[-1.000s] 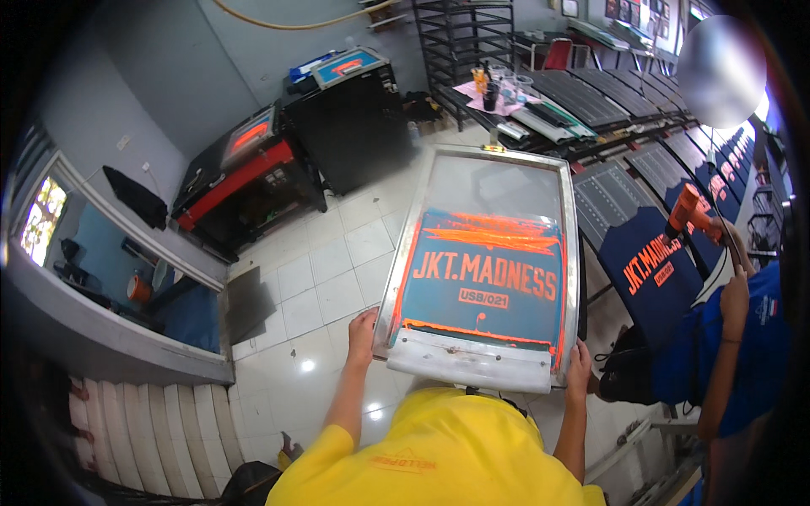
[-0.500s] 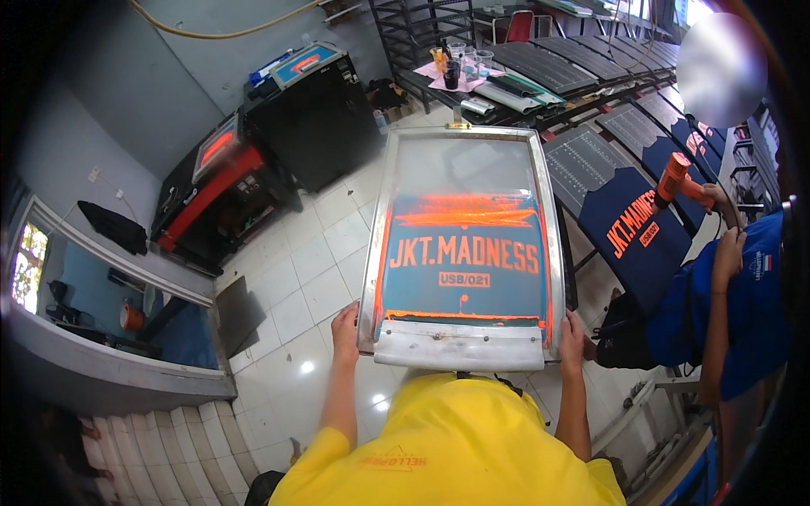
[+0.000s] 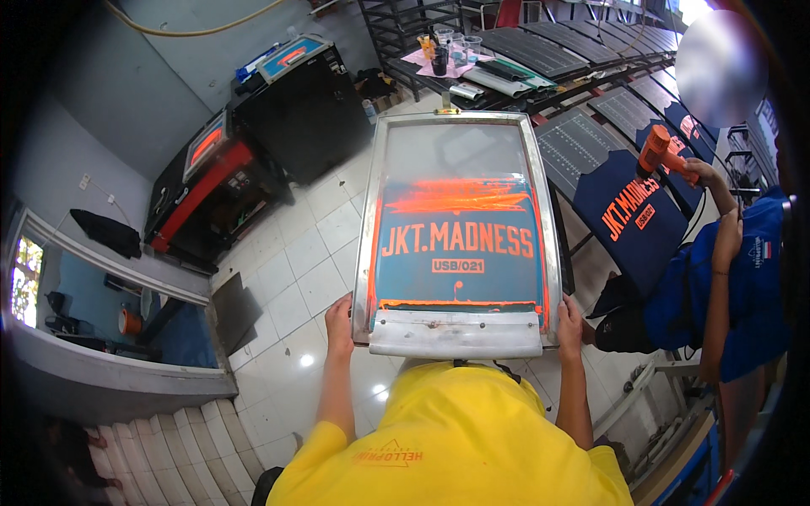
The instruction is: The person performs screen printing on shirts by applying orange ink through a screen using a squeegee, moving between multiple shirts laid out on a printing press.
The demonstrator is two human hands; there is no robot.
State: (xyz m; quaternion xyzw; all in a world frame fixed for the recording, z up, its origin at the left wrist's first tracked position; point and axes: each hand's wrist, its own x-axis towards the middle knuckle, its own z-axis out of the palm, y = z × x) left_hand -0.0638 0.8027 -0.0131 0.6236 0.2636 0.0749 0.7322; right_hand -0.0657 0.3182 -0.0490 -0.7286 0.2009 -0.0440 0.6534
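Note:
Between my two hands is a screen printing frame point(image 3: 369, 211) with silver metal edges and a blue-green stencil mesh smeared with orange ink. A wide metal squeegee point(image 3: 456, 334) rests across its near end, and a line of orange ink runs along the blade. My left hand point(image 3: 339, 324) grips the near left edge of the frame. On the opposite edge, my right hand point(image 3: 569, 325) is closed round the metal in the same way. Most of the fingers of both hands are hidden beneath or behind the frame.
To the right a co-worker in a blue shirt point(image 3: 717, 295) points an orange heat gun point(image 3: 662, 153) at a printed navy shirt point(image 3: 633, 211) on a slanted board. Cups and squeegees stand on a far table point(image 3: 413, 78). Black machines point(image 3: 304, 114) are at the left, steps point(image 3: 169, 451) lower left.
The frame and squeegee sit slightly higher in view, still held by both my hands. The co-worker's heat gun has shifted up and a little to the left.

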